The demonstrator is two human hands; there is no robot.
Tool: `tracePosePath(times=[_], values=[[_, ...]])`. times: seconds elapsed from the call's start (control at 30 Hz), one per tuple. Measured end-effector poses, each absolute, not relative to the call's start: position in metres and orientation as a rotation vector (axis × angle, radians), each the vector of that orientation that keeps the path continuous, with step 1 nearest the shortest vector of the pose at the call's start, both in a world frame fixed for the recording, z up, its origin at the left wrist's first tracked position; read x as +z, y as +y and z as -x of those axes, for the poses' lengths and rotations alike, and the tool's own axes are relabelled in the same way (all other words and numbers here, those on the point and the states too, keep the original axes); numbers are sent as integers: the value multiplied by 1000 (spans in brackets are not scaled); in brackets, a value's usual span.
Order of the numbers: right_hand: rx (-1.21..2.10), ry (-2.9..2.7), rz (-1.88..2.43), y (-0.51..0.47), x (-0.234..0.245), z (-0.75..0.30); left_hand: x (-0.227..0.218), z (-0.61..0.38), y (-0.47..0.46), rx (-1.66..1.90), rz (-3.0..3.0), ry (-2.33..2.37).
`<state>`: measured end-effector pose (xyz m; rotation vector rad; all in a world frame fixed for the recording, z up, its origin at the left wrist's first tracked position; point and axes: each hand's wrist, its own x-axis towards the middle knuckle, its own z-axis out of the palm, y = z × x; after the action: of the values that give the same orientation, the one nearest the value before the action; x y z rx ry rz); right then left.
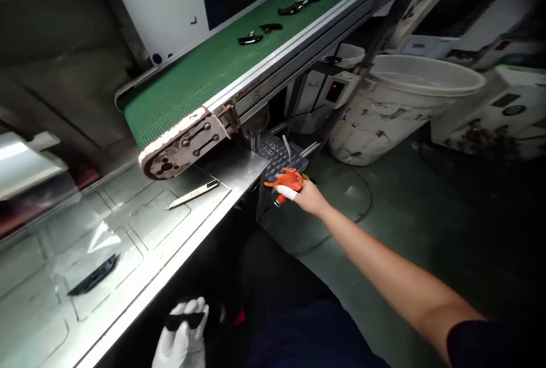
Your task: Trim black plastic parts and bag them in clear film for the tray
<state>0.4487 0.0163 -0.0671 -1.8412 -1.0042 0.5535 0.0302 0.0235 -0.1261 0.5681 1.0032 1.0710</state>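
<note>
My right hand, its thumb covered in white, is closed around an orange air blow gun with a thin bent nozzle. It is held out past the corner of the workbench, above the floor. In my left hand, which wears a white glove, a small black plastic part is pinched between thumb and fingers, low beside the bench edge. On the bench lie a similar dark part and a cutter knife with a pale handle.
A green conveyor belt slopes up to the right, carrying several black parts. Its metal end hangs over the bench. A large white bin stands on the floor at right, near a hose and machines.
</note>
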Motion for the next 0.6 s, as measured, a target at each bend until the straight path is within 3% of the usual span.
tracePosePath(times=[0.17, 0.27, 0.4, 0.5, 0.6], values=[[725, -1053, 1919, 52, -110, -410, -52, -43, 2, 1429, -409, 833], [951, -1148, 1890, 62, -120, -374, -29, -39, 7, 1521, -391, 705], [1216, -1450, 1589, 59, -70, -301, -25, -28, 10, 1585, -386, 652], [1097, -1861, 1002, 56, -9, -236, -28, -27, 8, 1586, -384, 708], [951, -2042, 699, 64, 25, -189, -34, -25, 7, 1612, -464, 802]])
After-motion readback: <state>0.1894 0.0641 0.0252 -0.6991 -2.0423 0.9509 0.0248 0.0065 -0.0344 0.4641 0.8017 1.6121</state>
